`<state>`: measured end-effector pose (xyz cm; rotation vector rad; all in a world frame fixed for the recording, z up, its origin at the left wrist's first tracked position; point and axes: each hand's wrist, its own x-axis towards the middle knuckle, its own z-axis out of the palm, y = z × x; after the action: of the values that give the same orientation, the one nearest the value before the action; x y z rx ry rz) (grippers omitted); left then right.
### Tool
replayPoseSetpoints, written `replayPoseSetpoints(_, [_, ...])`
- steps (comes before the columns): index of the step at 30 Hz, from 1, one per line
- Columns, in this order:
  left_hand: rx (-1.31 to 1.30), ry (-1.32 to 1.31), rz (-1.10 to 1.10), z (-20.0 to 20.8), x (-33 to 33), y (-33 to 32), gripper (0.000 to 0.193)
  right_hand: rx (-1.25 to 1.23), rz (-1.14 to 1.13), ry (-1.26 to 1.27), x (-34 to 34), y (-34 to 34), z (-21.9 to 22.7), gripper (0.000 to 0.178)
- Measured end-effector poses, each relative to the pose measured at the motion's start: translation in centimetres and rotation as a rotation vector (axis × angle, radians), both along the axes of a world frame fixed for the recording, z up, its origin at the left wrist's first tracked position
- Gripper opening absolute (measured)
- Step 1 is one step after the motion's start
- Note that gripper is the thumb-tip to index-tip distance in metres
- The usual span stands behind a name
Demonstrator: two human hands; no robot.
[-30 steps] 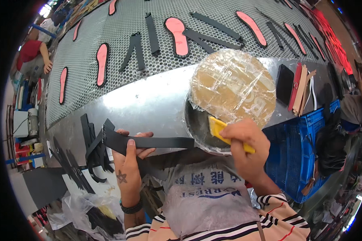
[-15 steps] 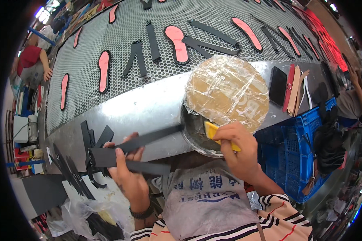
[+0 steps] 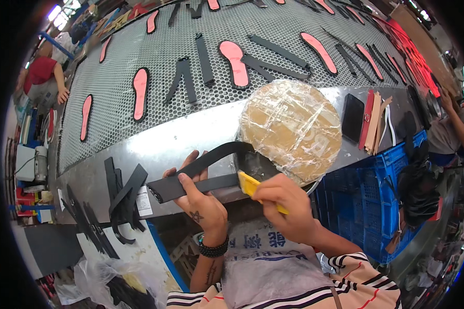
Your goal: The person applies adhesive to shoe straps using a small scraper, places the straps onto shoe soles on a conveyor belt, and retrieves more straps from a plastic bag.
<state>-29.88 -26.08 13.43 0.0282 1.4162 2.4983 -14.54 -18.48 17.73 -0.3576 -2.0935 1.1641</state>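
Observation:
My left hand (image 3: 205, 210) is closed on black straps (image 3: 167, 189), thumb on top and fingers underneath. One band arches right to the rim of a round pot (image 3: 263, 166); a lower band reaches the tool in my right hand. My right hand (image 3: 290, 210) grips a flat yellow tool (image 3: 249, 184), like a scraper, its tip against the lower band's end. Over much of the pot lies a round cardboard lid (image 3: 291, 129) wrapped in clear film. Dark residue shows in the pot's uncovered part.
Pink insoles (image 3: 141, 95) and black straps (image 3: 203, 59) lie on the perforated bench top. More straps (image 3: 121, 188) sit at the left edge. A phone (image 3: 352, 117) and coloured strips (image 3: 374, 123) are at the right, above blue crates (image 3: 368, 190). Other people's arms show at both sides.
My right hand has drawn the yellow tool out of the pot, leftward to the lower band. My left hand has moved right with the straps, the upper band now bent at the pot.

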Motion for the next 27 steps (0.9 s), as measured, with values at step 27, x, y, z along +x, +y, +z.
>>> replayPoseSetpoints(27, [-1.873,1.248,-1.059,6.9,-19.6,-14.9,0.050,0.044,0.089,-0.259,-0.7,1.5,0.7,0.029])
